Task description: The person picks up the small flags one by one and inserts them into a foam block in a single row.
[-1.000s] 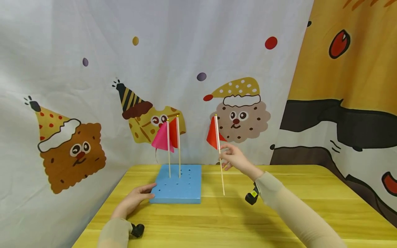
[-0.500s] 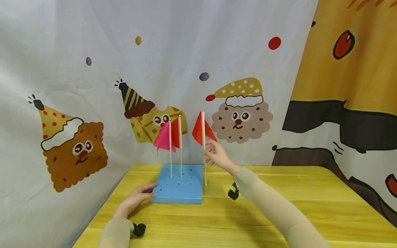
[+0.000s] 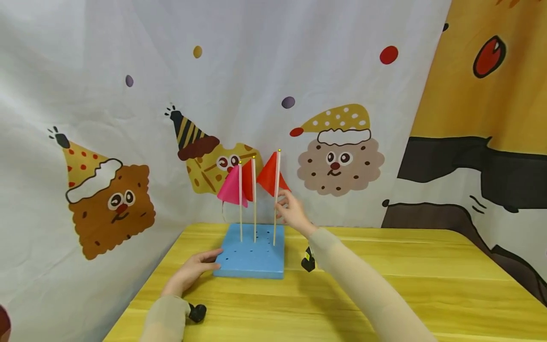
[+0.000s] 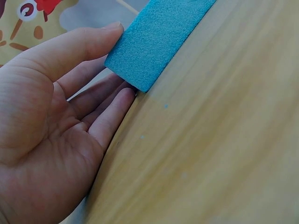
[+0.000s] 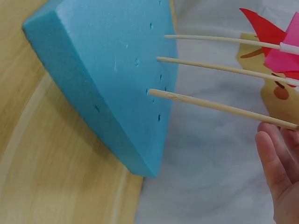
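Note:
My right hand [image 3: 294, 214] pinches the thin wooden stick of a red flag [image 3: 268, 175], just below the cloth. In the right wrist view, the lower tip of that stick [image 5: 210, 105] is at a small hole in the blue foam block [image 5: 112, 65]; whether it has entered cannot be made out. A pink flag [image 3: 231, 187] and another red flag [image 3: 249, 180] stand upright in the block, left of the held one. At the block's left side rests my left hand [image 3: 190, 273], thumb and fingers fairly straight against its corner in the left wrist view.
Several small holes dot the top of the block. It lies on a yellow wooden table [image 3: 342, 294], near the far edge. Behind hangs a white cloth [image 3: 248, 61] with cartoon biscuit prints. Black wrist cameras are worn on both wrists.
My right hand has carried the red flag leftward, from beside the block to above its right part. The left hand stays at the block's left side. The head view has shifted slightly.

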The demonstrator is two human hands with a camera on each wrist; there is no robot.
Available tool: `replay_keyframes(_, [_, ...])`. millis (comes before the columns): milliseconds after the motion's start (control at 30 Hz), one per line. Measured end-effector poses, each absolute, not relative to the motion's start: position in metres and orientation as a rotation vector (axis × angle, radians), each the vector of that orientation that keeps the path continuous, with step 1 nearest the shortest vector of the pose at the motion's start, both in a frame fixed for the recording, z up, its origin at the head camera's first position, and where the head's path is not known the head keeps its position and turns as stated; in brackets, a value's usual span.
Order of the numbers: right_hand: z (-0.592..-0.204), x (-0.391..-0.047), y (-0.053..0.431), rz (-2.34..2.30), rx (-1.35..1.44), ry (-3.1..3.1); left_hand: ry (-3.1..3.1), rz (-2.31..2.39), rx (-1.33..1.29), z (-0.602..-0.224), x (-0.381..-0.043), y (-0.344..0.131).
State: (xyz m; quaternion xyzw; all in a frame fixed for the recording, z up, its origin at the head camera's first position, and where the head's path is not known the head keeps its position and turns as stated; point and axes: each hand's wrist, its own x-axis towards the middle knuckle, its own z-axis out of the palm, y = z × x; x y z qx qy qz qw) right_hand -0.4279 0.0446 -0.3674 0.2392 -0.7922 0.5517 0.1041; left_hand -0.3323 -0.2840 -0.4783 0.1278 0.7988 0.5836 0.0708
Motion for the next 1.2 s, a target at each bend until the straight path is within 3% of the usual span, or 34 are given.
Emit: replay_keyframes(1200, [-0.388, -0.444, 0.029, 1.614, 0.697, -2.411, 2.380, 1.772, 0.410, -0.478, -0.332, -0.284])
